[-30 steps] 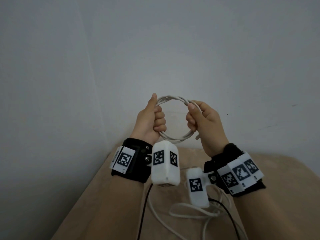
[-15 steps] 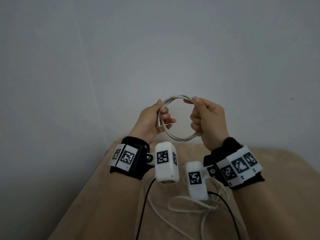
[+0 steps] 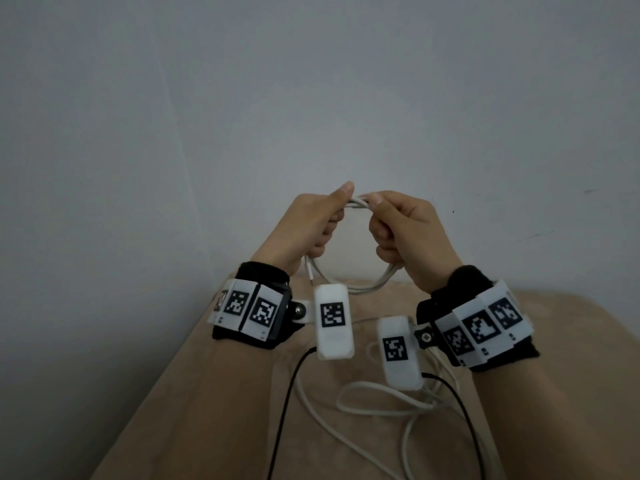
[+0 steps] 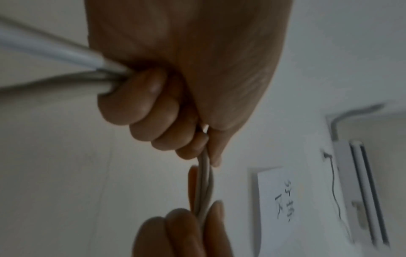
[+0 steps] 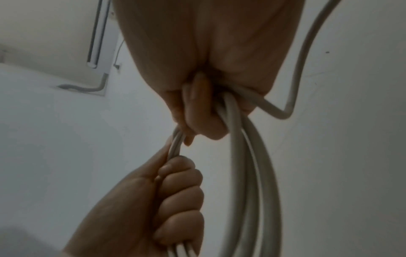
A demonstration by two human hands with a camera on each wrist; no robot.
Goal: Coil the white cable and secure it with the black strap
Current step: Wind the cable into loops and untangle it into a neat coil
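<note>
White cable [image 3: 367, 285] hung coiled in the air between two fists, above the far edge of a beige surface [image 3: 221, 393].

Both the left hand [image 3: 304, 230] and the right hand [image 3: 408, 233] had their fingers curled tight around the loops, thumbs nearly meeting at the top. Loose white cord [image 3: 377, 407] and thin black wires [image 3: 284, 410] sprawled over the surface below, partly hidden by the white wrist cameras [image 3: 333, 322]. A grey wall [image 3: 311, 98] stood just behind. I saw no strap.
</note>
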